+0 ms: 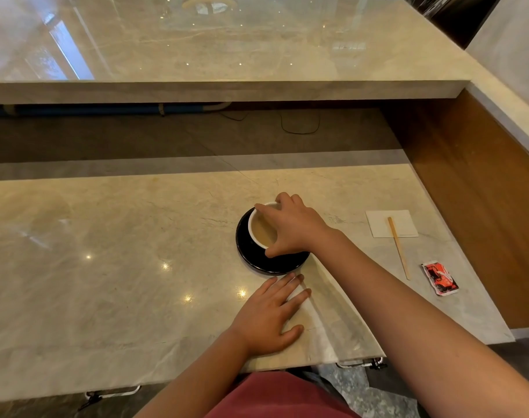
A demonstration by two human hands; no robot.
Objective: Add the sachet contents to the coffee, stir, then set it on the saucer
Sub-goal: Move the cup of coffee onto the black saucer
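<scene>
A white cup of milky coffee (261,230) sits on a black saucer (272,262) in the middle of the marble counter. My right hand (290,227) grips the cup from above and the right, fingers curled over its rim and thumb against its near side. My left hand (269,315) lies flat and open on the counter just in front of the saucer, holding nothing. A red sachet (440,278) lies crumpled to the far right. A wooden stir stick (399,248) rests partly on a white napkin (391,223).
The marble counter (106,267) ends at a near edge by my lap. A raised marble shelf (227,92) runs across the back with a dark recess and cables beneath. A wooden side panel (483,191) closes off the right.
</scene>
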